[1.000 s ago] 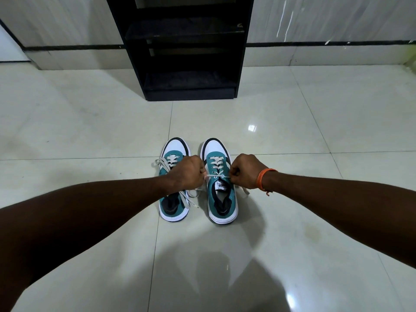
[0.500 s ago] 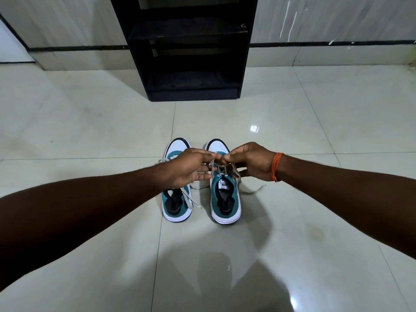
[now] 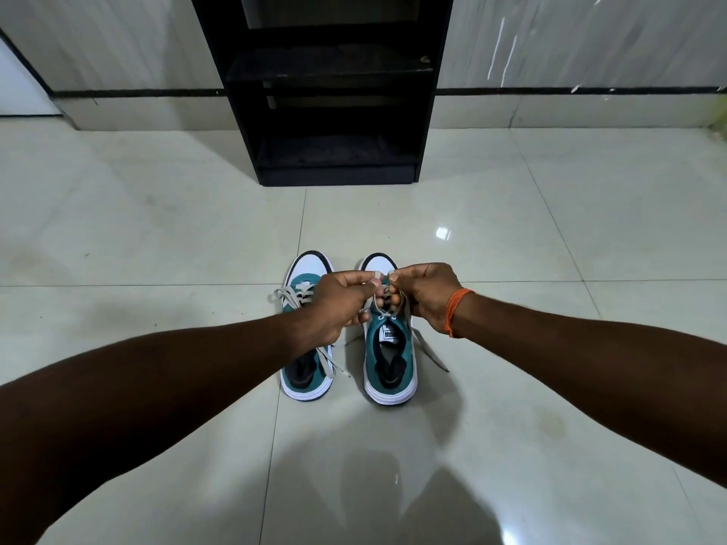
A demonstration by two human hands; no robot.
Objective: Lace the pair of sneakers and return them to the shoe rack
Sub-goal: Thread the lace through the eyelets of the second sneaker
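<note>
Standing side by side on the floor, toes pointed at the rack, are two teal-and-white low-top sneakers with white rubber soles and black toe trim. The right-side sneaker (image 3: 389,359) is the one being worked on: its flat off-white lace (image 3: 378,304) rises from the top eyelets, above the white tongue label, into the person's hands. One loose end of this lace (image 3: 430,354) trails over the outer side of the shoe onto the tile.

The left hand (image 3: 342,304) and the right hand (image 3: 425,297) meet over the front half of that sneaker, knuckles nearly touching. Both have their fingers curled in, thumb pressed to forefinger, each pinching a strand of the lace, with a short loop hanging between them. How the strands cross inside the fingers cannot be made out. A thin orange thread bracelet (image 3: 456,308) circles the right wrist.

The left-side sneaker (image 3: 303,387) sits just beside its mate, partly hidden under the left wrist. Its own off-white lace (image 3: 285,297) spills in slack loops over the outer edge, and another length lies across the heel opening.

Both shoes rest on a glossy pale tile floor (image 3: 550,230). Well beyond them stands a black open-shelved wooden shoe rack (image 3: 330,72), backed against a grey marbled wall (image 3: 570,41) with a black band running along it.
</note>
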